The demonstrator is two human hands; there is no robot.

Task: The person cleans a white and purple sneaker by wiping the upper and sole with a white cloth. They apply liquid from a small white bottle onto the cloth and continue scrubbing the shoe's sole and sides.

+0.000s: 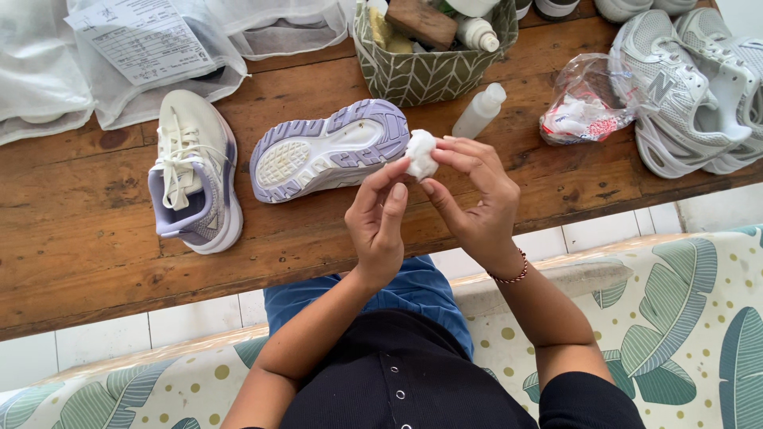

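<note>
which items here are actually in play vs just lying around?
In play: white wad pinched by left hand and right hand; sole-up shoe; upright shoe.
Lying about: squeeze bottle, patterned basket, grey sneakers, plastic bag, mesh bags.

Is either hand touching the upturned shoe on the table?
No: both the left hand and right hand hold a white wad above the table, apart from the sole-up shoe.

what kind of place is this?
Probably a small shoe-cleaning workspace: sneakers on a wooden table, a basket of bottles and a brush, mesh bags, and both hands holding a white wad.
</note>
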